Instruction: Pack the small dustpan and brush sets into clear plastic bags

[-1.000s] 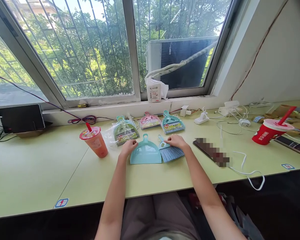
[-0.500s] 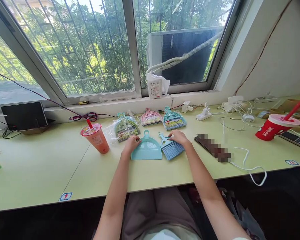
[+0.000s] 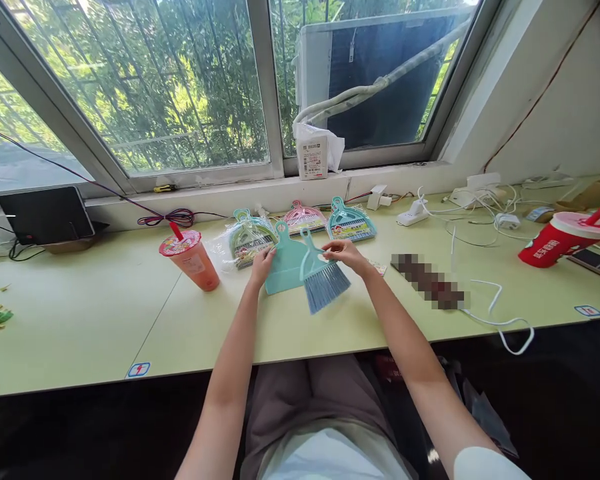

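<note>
A light teal dustpan (image 3: pixel 283 270) is gripped at its left side by my left hand (image 3: pixel 263 263), its handle pointing away from me. My right hand (image 3: pixel 347 255) pinches the small brush (image 3: pixel 326 287) with blue bristles at its right edge; the brush overlaps the right part of the dustpan, bristles toward me. Just behind them lie three wrapped dustpan-and-brush sets: a green one (image 3: pixel 251 243) in clear plastic, a pink one (image 3: pixel 304 219) and a teal one (image 3: pixel 351 223).
An orange drink cup (image 3: pixel 195 263) stands left of my left hand. To the right are a blurred-out dark phone (image 3: pixel 427 280), a white cable (image 3: pixel 510 323), a power strip (image 3: pixel 413 212) and a red cup (image 3: pixel 555 243). A tablet (image 3: pixel 45 217) stands far left.
Both hands have picked up their items from the table. The brush has moved left, in front of the dustpan's right side, and the dustpan is now tilted. The view has dipped slightly.
</note>
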`<state>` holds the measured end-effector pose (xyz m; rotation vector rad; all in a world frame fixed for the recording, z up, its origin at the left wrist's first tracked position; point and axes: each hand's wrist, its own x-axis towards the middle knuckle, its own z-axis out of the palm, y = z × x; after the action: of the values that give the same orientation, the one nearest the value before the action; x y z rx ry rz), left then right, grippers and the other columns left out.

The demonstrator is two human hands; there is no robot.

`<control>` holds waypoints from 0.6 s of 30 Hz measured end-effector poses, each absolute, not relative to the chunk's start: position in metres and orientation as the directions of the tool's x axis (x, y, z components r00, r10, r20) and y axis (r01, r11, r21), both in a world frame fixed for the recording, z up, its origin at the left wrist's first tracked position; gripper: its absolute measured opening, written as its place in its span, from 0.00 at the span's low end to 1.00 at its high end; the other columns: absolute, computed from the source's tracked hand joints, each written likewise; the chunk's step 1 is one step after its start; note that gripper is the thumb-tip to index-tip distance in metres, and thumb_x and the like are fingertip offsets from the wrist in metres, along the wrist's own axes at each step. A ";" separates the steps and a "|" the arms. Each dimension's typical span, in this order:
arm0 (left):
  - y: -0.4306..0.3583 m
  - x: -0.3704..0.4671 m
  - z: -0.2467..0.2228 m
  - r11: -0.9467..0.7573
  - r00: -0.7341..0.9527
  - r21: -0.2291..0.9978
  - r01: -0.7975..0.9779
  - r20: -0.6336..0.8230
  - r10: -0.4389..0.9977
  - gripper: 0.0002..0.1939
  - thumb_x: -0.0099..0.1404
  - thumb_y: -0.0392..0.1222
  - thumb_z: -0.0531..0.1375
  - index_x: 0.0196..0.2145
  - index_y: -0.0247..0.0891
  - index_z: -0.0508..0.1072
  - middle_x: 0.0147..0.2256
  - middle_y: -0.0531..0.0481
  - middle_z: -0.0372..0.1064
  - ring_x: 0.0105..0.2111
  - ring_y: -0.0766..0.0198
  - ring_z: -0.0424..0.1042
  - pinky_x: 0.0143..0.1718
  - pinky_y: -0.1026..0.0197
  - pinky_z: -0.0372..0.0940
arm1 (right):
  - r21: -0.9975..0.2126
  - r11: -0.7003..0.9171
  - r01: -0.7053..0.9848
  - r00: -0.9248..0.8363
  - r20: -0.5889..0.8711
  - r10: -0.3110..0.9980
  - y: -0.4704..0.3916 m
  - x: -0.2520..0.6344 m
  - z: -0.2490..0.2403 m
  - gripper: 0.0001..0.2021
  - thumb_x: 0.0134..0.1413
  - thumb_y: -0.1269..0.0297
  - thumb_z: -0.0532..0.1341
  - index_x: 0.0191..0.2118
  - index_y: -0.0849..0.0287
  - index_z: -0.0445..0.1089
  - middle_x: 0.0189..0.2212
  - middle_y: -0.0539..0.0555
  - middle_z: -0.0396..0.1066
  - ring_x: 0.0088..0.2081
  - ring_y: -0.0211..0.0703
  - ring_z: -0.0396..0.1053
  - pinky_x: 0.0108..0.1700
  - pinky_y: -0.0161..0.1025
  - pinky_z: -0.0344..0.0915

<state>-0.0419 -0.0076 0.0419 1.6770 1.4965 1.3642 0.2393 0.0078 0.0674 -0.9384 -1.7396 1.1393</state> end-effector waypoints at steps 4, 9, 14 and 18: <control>-0.016 -0.018 0.041 -0.290 0.098 0.894 0.341 0.274 0.957 0.22 0.62 0.59 0.53 0.25 0.36 0.68 0.24 0.53 0.61 0.28 0.65 0.59 0.30 0.63 0.53 | -0.802 0.485 0.348 -0.142 0.466 0.873 0.002 0.206 0.052 0.17 0.49 0.50 0.64 0.36 0.60 0.74 0.32 0.56 0.73 0.29 0.42 0.67 0.35 0.40 0.64; -0.019 -0.002 0.039 -0.291 0.150 0.876 0.385 0.252 0.956 0.22 0.60 0.61 0.55 0.27 0.36 0.69 0.26 0.52 0.62 0.29 0.64 0.60 0.30 0.64 0.54 | -0.569 0.518 0.639 -0.103 0.604 0.790 -0.002 0.198 0.043 0.11 0.56 0.54 0.62 0.38 0.55 0.73 0.39 0.58 0.73 0.46 0.54 0.66 0.47 0.46 0.63; -0.020 0.001 0.038 -0.248 0.131 0.916 0.314 0.217 0.967 0.21 0.59 0.59 0.57 0.33 0.36 0.72 0.30 0.50 0.67 0.32 0.62 0.64 0.33 0.63 0.57 | -0.784 0.434 0.444 -0.191 0.391 0.900 0.010 0.209 0.042 0.22 0.52 0.50 0.63 0.50 0.55 0.70 0.48 0.57 0.71 0.50 0.53 0.66 0.51 0.47 0.63; -0.020 0.002 0.038 -0.128 0.106 0.966 0.224 0.107 0.989 0.21 0.53 0.58 0.62 0.34 0.35 0.73 0.30 0.50 0.69 0.31 0.62 0.67 0.32 0.63 0.59 | -0.967 0.171 0.190 -0.481 0.060 0.875 0.015 0.219 0.042 0.22 0.46 0.47 0.66 0.41 0.59 0.75 0.38 0.54 0.75 0.41 0.49 0.71 0.44 0.42 0.65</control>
<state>0.0020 -0.0202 0.0383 1.5119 1.2475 1.1060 0.2193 0.0150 0.0425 -1.0093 -1.8004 1.3460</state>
